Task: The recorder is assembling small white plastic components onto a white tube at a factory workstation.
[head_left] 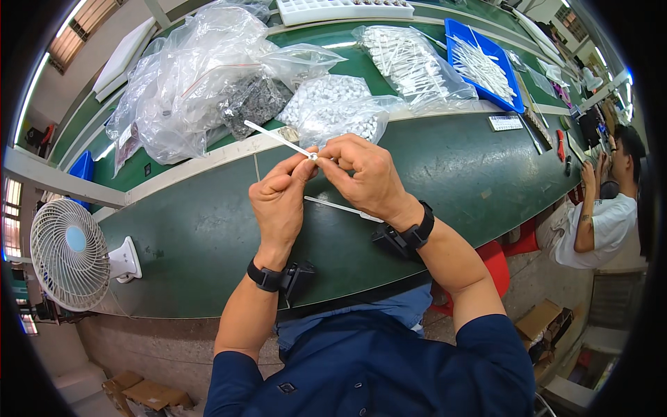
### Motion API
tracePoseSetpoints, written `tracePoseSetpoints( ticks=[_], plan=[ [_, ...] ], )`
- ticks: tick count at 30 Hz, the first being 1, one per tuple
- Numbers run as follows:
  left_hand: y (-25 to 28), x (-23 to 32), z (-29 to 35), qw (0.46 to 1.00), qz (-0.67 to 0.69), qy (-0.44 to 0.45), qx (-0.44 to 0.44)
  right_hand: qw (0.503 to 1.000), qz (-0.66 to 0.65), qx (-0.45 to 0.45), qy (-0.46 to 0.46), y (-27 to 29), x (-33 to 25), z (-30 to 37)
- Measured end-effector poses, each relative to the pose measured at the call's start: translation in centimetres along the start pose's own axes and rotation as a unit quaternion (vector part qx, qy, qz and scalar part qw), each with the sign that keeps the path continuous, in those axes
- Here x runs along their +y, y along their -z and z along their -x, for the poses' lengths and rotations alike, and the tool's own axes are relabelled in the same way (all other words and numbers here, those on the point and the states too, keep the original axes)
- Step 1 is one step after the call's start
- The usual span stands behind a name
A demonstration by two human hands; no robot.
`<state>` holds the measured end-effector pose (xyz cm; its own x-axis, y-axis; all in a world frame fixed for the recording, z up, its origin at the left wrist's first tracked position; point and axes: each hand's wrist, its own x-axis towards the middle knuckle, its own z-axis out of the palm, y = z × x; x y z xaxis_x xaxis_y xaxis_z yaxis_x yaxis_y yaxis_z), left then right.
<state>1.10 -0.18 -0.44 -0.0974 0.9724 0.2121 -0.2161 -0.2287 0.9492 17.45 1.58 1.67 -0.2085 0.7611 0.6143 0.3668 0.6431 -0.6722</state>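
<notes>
My left hand (279, 201) and my right hand (365, 172) meet fingertip to fingertip over the table. Between them is a thin white plastic stick (276, 137), slanting up to the far left. At its near end a small white piece (313, 157) sits in the pinched fingers; its exact shape is partly covered. My left thumb and index finger close on the stick's end, while my right fingertips press on the small piece. Beneath my hands, a second white stick (333, 204) lies on the green table (445, 181), its right end close to my right wrist.
Clear bags hold small white parts (326, 97), dark parts (253, 104) and white sticks (410, 62). A blue tray (499, 101) of sticks stands at the far right. A white fan (69, 254) is at left. A co-worker (601, 215) sits at right, near red-handled pliers (561, 144).
</notes>
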Motion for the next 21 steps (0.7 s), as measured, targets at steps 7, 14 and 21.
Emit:
tracePoseSetpoints(
  ticks=[7,14,21],
  plan=[
    [0.05,-0.01,-0.24,0.996,0.073,0.059,0.005,1.000,-0.014,0.003,-0.026,-0.13,-0.45,-0.03],
    [0.05,0.02,-0.18,0.997,0.057,0.060,0.001,0.999,-0.014,-0.004,-0.041,-0.05,-0.53,-0.04],
    [0.07,-0.02,-0.21,0.996,0.072,0.060,0.001,0.999,-0.018,-0.009,-0.034,0.14,-0.34,-0.08]
  ],
)
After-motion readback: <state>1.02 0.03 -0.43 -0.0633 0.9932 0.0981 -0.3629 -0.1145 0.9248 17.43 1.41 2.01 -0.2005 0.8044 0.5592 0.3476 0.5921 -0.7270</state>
